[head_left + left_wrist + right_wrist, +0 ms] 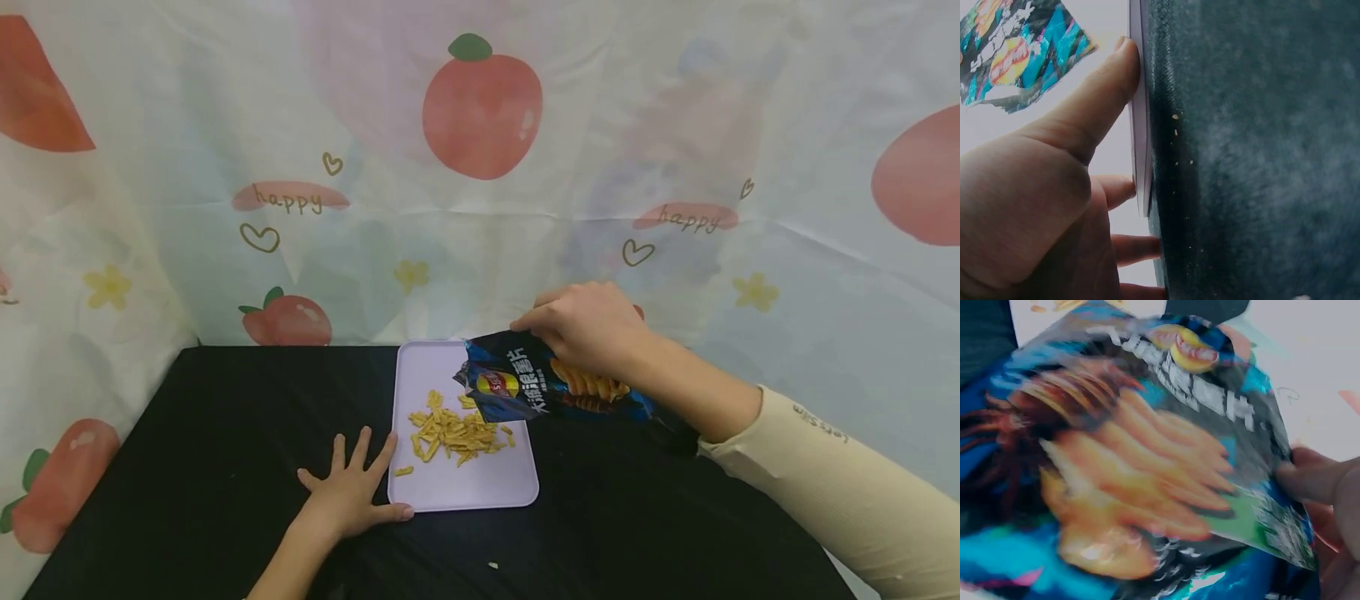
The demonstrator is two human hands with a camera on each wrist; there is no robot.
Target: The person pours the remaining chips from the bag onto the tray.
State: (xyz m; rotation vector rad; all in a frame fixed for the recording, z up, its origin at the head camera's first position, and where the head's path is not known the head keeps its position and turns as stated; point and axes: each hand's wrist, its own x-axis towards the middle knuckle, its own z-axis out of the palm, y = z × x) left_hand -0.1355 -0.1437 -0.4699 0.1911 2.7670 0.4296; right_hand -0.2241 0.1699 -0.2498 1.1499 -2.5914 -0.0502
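A dark blue chip bag point(540, 383) lies on its side in the air, its torn end over the light purple tray point(472, 492). My right hand point(592, 321) pinches the bag along its upper edge; in the right wrist view the thumb point(1310, 478) presses on the printed front. Broken ridged chips point(453, 433) form a loose pile in the middle of the tray. Fingers spread, my left hand point(345, 496) rests at the tray's left edge, with thumb and forefinger touching the rim. In the left wrist view the thumb point(1107, 87) lies along that rim.
A black cloth point(247, 467) covers the table. One small chip piece point(492, 565) lies on it in front of the tray, and fine crumbs point(1176, 132) show near the tray edge. Behind the table hangs a curtain point(375, 108) with fruit prints.
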